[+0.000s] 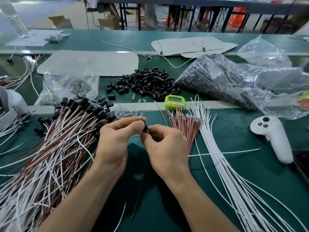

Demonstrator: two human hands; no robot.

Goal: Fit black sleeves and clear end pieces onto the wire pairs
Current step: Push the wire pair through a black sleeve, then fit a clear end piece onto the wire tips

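While your left hand (117, 136) and right hand (165, 146) both pinch the black sleeve (145, 127) at centre frame, slackening fingers could let the wire pair (140, 188) slip back out.

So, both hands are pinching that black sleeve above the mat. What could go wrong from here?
The black sleeve, pinched between the left hand and right hand, could slip and drop into the finished bundle. The brown wire and white wire trailing below the hands lie near that bundle and might snag.
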